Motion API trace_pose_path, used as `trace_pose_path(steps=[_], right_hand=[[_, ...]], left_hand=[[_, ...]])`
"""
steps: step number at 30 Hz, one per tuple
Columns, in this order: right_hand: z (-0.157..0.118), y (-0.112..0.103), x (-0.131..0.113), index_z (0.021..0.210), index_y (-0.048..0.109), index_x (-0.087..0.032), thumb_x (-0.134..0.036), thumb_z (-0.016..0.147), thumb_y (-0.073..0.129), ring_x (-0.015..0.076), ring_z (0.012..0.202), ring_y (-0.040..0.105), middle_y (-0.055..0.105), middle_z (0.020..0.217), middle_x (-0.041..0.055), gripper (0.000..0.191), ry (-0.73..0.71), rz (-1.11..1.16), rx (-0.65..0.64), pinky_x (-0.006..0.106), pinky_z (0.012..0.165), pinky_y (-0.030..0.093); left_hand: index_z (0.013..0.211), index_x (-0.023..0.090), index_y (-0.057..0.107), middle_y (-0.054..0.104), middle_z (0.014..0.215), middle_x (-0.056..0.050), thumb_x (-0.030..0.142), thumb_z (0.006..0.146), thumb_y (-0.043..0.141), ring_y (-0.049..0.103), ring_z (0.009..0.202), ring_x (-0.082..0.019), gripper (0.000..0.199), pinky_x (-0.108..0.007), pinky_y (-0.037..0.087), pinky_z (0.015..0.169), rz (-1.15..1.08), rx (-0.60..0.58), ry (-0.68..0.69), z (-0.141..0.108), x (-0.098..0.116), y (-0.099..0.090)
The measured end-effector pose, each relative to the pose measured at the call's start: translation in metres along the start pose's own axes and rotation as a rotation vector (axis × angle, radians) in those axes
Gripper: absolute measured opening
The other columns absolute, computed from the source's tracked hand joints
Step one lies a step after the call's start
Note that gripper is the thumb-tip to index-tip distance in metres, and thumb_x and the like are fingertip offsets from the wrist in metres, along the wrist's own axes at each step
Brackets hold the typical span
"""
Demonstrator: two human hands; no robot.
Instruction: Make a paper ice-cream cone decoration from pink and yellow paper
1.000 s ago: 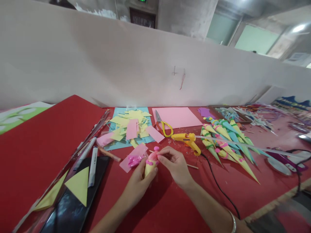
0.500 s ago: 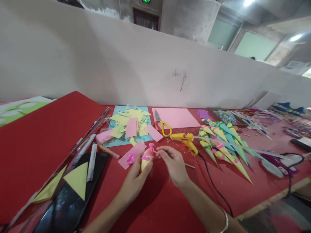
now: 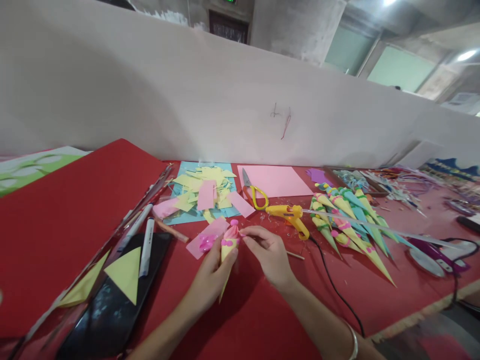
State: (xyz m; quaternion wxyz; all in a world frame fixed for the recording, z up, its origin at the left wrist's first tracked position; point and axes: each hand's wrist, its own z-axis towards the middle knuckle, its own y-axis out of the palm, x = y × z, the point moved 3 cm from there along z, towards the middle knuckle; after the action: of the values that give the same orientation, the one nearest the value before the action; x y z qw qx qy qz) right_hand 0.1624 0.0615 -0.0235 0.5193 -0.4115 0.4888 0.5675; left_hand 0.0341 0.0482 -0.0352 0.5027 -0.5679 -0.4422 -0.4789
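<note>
My left hand (image 3: 214, 269) is wrapped round a yellow paper cone (image 3: 227, 251), held upright with its point down. Pink dots ring the cone's rim, and a pink swirled top with a small ball rises from it. The thumb and fingers of my right hand (image 3: 267, 250) are pinched together at the right side of the pink top. Whatever they grip is too small to make out. Just left of the cone, a pink paper (image 3: 197, 246) lies on the table with a shiny pink blob (image 3: 208, 243) on it.
A yellow glue gun (image 3: 290, 215) with a long glue stick and black cord lies to the right, beside a pile of decorated cones (image 3: 352, 215). Scissors (image 3: 256, 195), cut paper pieces (image 3: 206, 185), a marker (image 3: 146, 247) and a black tray-like object (image 3: 108, 305) surround the hands.
My left hand has turned the cone more upright, so its lower point now shows. My right fingertips have moved in closer to the pink top. The view has shifted slightly.
</note>
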Motion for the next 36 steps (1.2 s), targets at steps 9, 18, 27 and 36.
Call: trace_pose_path(steps=[9,18,27,36], right_hand=[[-0.006,0.003,-0.011,0.078,0.068,-0.021,-0.017,0.074,0.058,0.0157,0.08,0.059,0.063,0.081,0.0032,0.011,-0.171,-0.157,-0.028,0.026,0.071,0.048],[-0.008,0.003,-0.013,0.086,0.069,-0.023,-0.014,0.076,0.056,0.0149,0.084,0.059,0.063,0.087,0.0035,0.018,-0.233,-0.232,-0.021,0.025,0.073,0.048],[-0.008,0.003,-0.013,0.079,0.069,-0.023,-0.016,0.075,0.058,0.0135,0.074,0.056,0.059,0.078,0.0018,0.014,-0.251,-0.236,-0.031,0.024,0.065,0.047],[-0.007,0.005,-0.008,0.077,0.068,-0.024,-0.018,0.074,0.058,0.014,0.074,0.051,0.051,0.079,0.0013,0.012,-0.167,-0.242,-0.056,0.026,0.067,0.044]], left_hand=[[0.112,0.018,0.047,0.059,0.104,-0.006,0.04,0.079,0.044,0.051,0.103,-0.021,0.04,-0.032,0.04,0.089,0.031,-0.067,0.044,0.003,-0.004,0.003],[0.115,0.017,0.044,0.055,0.116,-0.008,0.041,0.079,0.041,0.047,0.112,-0.022,0.044,-0.033,0.036,0.095,0.082,-0.072,0.025,0.003,-0.003,0.003],[0.119,0.018,0.042,0.054,0.12,-0.007,0.039,0.079,0.041,0.045,0.115,-0.02,0.045,-0.031,0.035,0.096,0.033,-0.089,0.041,0.004,-0.002,0.004],[0.122,0.019,0.039,0.057,0.114,-0.006,0.036,0.083,0.04,0.051,0.105,-0.02,0.043,-0.032,0.039,0.091,0.088,-0.084,0.062,0.002,-0.003,0.002]])
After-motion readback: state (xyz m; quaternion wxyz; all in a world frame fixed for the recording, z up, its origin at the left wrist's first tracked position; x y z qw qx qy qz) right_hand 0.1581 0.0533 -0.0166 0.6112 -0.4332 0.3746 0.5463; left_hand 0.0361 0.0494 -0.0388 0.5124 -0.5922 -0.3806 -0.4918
